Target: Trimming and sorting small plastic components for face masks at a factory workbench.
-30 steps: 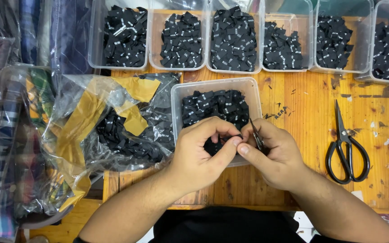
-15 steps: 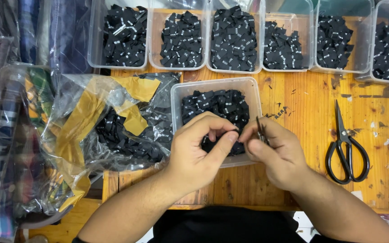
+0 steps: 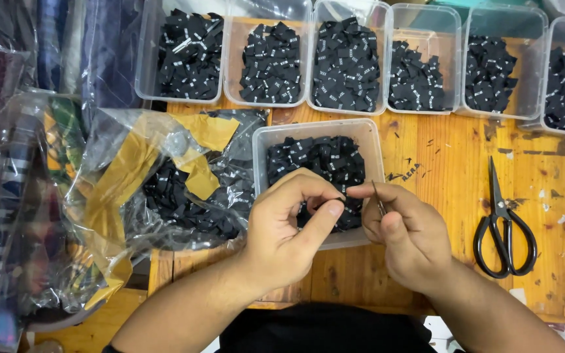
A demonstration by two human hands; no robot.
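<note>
Labels, small black woven ones, sit piled in clear tub (image 3: 318,140) just far of both hands; hands work over its near edge. L hand (image 3: 282,229): thumb + index curled toward each other, tips near-closed at approx the tub's near rim, seems to pinch one black label, but the piece itself is mostly hidden by fingers, can't confirm. R hand (image 3: 403,232): fingers closed on thin metal tool (image 3: 378,199) (tweezers or snips, can't tell which), tip pointing far, just right of L fingertips.

Change vs 1 s ago: fingertips were pressed together over the tub, now slightly apart, L thumb extended toward R hand, tool tip more exposed. Reads as one label pass done or regrip, judgement only.

Outward: row of six clear tubs (image 3: 269,62) w/ same black labels along far edge. Plastic bags (image 3: 165,176) w/ more labels + yellow tape patches to the left, touching centre tub. Black scissors (image 3: 505,225) lie on wooden table (image 3: 452,157) to the right, well apart from R hand, untouched.
</note>
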